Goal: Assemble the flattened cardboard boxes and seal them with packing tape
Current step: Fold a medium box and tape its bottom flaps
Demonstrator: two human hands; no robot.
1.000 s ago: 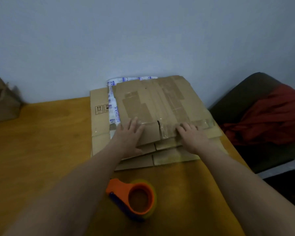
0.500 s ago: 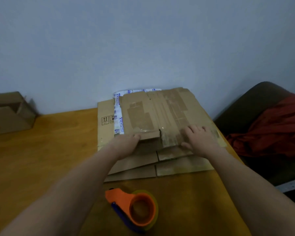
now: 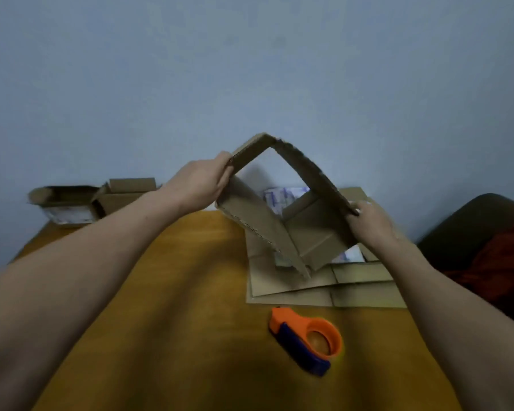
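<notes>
A brown cardboard box (image 3: pixel 306 229) hangs in the air above the table, spread into an open diamond-shaped tube with its flaps hanging down. My left hand (image 3: pixel 199 185) grips its upper left edge. Over on the right corner, my right hand (image 3: pixel 368 221) pinches the box. Below it lies a stack of flattened cardboard boxes (image 3: pixel 353 289) at the table's far right. An orange and blue tape dispenser (image 3: pixel 307 339) with a roll of clear tape lies on the wooden table (image 3: pixel 175 307) near me.
Two opened cardboard boxes (image 3: pixel 80 203) stand at the table's far left against the pale wall. A dark chair with red cloth (image 3: pixel 493 256) is beside the table's right edge.
Both hands have lifted the top flattened box off the stack and pulled it open into a tube. The camera has tilted, so the stack and dispenser appear further right.
</notes>
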